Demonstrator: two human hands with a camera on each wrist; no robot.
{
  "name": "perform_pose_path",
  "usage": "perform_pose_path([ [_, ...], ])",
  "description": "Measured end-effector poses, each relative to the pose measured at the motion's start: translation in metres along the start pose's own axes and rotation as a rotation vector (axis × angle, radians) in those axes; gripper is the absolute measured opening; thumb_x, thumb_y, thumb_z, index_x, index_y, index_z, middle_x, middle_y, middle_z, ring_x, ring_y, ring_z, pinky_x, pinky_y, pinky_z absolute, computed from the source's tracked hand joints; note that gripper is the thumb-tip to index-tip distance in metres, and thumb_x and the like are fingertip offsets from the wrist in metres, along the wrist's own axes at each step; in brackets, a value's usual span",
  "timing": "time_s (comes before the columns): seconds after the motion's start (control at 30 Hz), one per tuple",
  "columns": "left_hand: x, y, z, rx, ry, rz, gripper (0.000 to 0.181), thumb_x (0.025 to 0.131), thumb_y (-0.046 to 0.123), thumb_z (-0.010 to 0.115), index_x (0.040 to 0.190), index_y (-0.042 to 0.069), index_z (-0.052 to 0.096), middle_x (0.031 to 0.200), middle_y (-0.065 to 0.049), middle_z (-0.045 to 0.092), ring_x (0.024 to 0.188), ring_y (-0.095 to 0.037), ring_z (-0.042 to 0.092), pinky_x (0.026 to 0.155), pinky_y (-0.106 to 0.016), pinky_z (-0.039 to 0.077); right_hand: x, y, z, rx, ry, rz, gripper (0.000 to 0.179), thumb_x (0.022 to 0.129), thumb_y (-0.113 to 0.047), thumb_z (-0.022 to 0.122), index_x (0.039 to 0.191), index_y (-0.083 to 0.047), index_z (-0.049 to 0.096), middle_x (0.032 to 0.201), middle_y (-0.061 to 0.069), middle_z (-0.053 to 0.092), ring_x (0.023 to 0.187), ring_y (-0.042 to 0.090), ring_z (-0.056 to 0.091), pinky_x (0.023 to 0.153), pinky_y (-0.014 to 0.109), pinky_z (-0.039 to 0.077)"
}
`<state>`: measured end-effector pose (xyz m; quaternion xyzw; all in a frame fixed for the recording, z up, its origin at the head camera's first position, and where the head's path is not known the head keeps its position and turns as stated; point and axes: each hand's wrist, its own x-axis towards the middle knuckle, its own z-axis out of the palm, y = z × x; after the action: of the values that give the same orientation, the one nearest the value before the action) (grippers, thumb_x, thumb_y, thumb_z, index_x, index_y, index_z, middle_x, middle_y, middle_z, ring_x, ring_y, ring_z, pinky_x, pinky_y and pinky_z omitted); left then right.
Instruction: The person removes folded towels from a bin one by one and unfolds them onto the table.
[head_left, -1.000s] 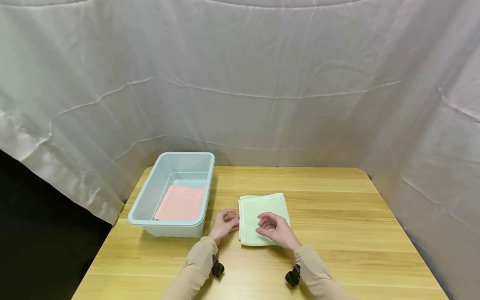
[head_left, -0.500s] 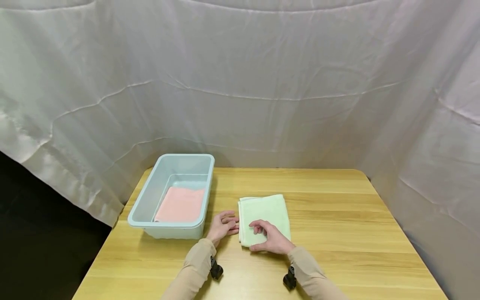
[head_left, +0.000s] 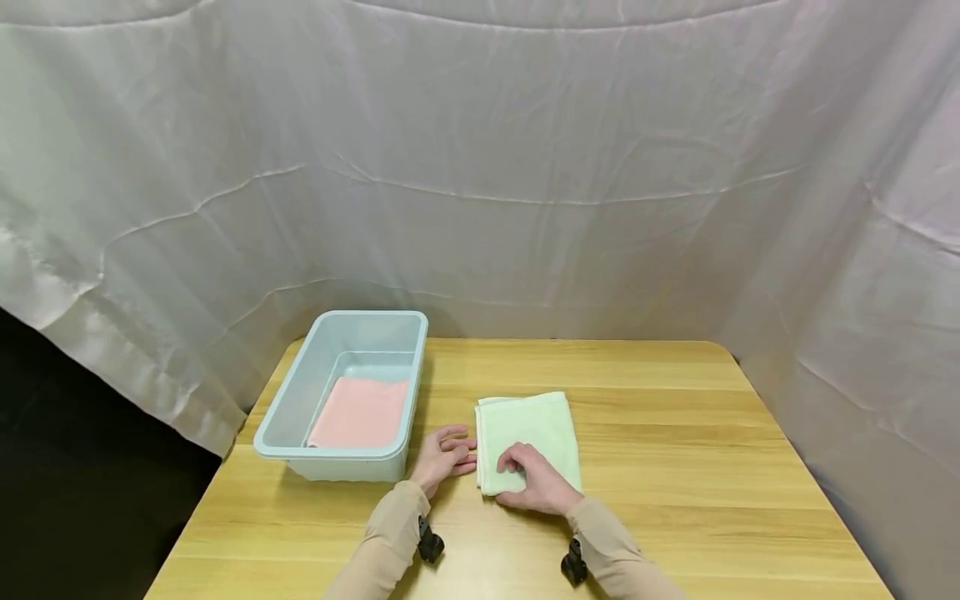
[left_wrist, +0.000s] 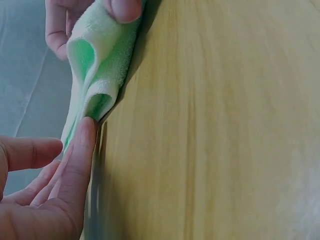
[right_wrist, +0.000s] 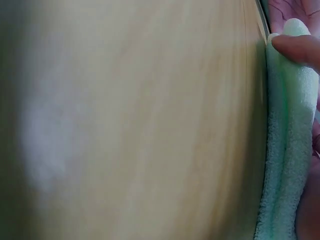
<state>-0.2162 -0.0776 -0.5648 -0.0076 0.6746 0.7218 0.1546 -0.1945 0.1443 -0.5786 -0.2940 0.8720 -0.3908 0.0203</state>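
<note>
A folded pale green towel [head_left: 532, 437] lies on the wooden table, its layered folds showing at the left side. My left hand [head_left: 444, 460] rests beside that side with fingers fairly straight; in the left wrist view one fingertip [left_wrist: 87, 127] meets the lower fold. My right hand [head_left: 538, 482] is over the towel's near left part, index finger curled on top and thumb against the near edge, pinching it. Seen from the right wrist, the thumb [right_wrist: 295, 47] presses the folded edge. A folded pink towel [head_left: 360, 412] lies in the light blue bin [head_left: 330, 452].
The bin stands on the left of the wooden table [head_left: 675, 467], close to my left hand. Grey-white curtains [head_left: 525, 250] hang behind and along the sides. A dark area [head_left: 75, 467] lies past the table's left edge.
My right hand has come down and toward the towel's near edge, its index finger curling closer to the thumb. The left hand has stayed at the towel's left side.
</note>
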Motion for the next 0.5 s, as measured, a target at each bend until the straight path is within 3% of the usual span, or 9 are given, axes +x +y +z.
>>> perform_pose_path([
  [0.23, -0.0007, 0.0000, -0.0031, -0.011, 0.011, 0.007, 0.045, 0.096, -0.011, 0.049, 0.140, -0.014, 0.042, 0.121, -0.039, 0.063, 0.096, -0.029, 0.075, 0.084, -0.037, 0.063, 0.0005, 0.0016, 0.0019, 0.050, 0.093, -0.044, 0.018, 0.078, -0.006, 0.079, 0.088, -0.014, 0.067, 0.083, -0.004, 0.064, 0.082, 0.003, 0.052, 0.075, 0.020, 0.047],
  [0.5, 0.0028, -0.0008, -0.0014, -0.017, 0.013, 0.040, 0.045, 0.096, -0.010, 0.051, 0.140, -0.015, 0.042, 0.119, -0.039, 0.063, 0.092, -0.023, 0.074, 0.082, -0.032, 0.063, -0.0039, -0.0008, -0.0055, 0.154, 0.233, 0.051, 0.015, 0.083, 0.001, 0.072, 0.093, -0.010, 0.070, 0.084, 0.004, 0.069, 0.075, -0.001, 0.052, 0.066, 0.020, 0.050],
])
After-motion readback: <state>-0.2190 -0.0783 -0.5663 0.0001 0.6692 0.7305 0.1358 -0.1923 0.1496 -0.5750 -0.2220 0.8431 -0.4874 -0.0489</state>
